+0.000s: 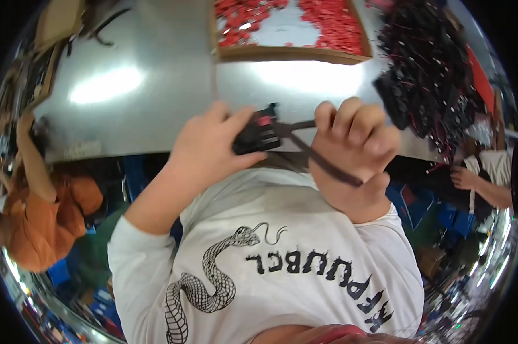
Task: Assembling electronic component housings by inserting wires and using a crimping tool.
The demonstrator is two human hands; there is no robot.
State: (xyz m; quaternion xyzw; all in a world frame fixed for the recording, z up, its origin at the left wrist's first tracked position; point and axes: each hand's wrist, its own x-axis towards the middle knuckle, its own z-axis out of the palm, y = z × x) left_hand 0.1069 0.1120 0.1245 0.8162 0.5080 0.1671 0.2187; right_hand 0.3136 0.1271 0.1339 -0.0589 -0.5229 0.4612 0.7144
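Note:
My left hand is closed round a small black plastic part, gripping it between thumb and fingers above the near edge of the bench. A small red piece shows on top of that part. In my right hand is a pair of pliers with dark handles spread apart. The fingers curl over one handle, while the other crosses the palm. The head of the pliers meets the right side of the black part; its jaw tips cannot be made out.
On the metal bench, a shallow cardboard box holds many red pieces. A heap of black parts with wires lies at the far right. One person in orange sits at left; another person's hand is at right.

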